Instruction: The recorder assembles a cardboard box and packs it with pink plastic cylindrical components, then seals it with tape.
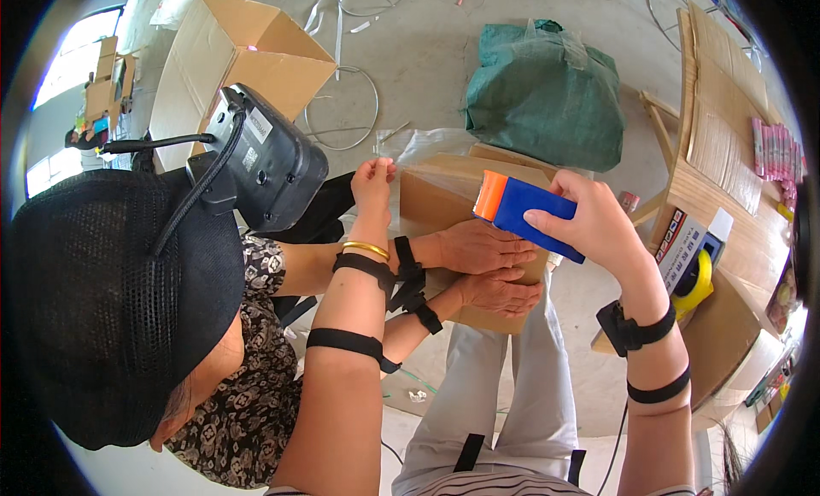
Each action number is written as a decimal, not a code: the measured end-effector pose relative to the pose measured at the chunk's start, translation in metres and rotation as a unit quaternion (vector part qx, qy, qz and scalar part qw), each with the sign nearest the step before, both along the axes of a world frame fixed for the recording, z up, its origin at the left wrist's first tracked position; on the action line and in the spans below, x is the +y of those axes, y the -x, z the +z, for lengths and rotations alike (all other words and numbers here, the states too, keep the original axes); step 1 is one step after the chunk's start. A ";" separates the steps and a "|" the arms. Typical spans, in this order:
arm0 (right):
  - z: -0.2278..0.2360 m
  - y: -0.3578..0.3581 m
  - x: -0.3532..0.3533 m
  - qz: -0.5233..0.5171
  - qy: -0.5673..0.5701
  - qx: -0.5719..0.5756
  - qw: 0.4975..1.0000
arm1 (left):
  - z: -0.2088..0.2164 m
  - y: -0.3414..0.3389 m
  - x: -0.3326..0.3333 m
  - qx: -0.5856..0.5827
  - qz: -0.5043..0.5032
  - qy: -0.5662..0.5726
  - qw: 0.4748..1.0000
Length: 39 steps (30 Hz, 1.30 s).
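My right hand (594, 218) grips a blue tape dispenser (530, 210) with an orange front edge, held above a brown cardboard box (436, 201). To the left, my left hand (372, 188), a gold bangle at its wrist, has its fingertips pinched together near the box's far left corner. A faint clear strip, which looks like packing tape, stretches from those fingertips toward the dispenser. Beneath the dispenser, a co-worker's two hands (491, 270) lie flat on the box, side by side. The dispenser covers part of the box top.
At my left leans a co-worker in a black cap (128, 299) with a black device (273, 163) mounted on it. A green sack (547, 94) and an open carton (273, 60) lie beyond the box. At right stand a wooden table (709, 171) and another carton (726, 342) holding a yellow tape roll (696, 287).
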State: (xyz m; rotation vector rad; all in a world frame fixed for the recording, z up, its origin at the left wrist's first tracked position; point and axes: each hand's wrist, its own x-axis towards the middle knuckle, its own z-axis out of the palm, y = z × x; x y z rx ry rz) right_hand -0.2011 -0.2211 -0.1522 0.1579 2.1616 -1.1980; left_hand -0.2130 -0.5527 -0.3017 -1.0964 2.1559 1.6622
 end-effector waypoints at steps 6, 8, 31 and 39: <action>-0.005 0.000 0.002 0.006 -0.007 0.014 1.000 | -0.002 0.001 0.001 0.014 0.013 -0.009 1.000; -0.007 -0.001 0.003 0.005 -0.008 0.015 1.000 | -0.005 0.002 0.003 0.008 0.002 -0.016 1.000; -0.008 0.003 0.001 -0.002 0.026 -0.012 1.000 | -0.014 -0.001 -0.021 -0.115 -0.011 0.154 0.981; -0.020 0.002 0.020 0.047 0.015 0.028 0.998 | 0.079 -0.075 0.096 0.134 -0.279 0.258 0.915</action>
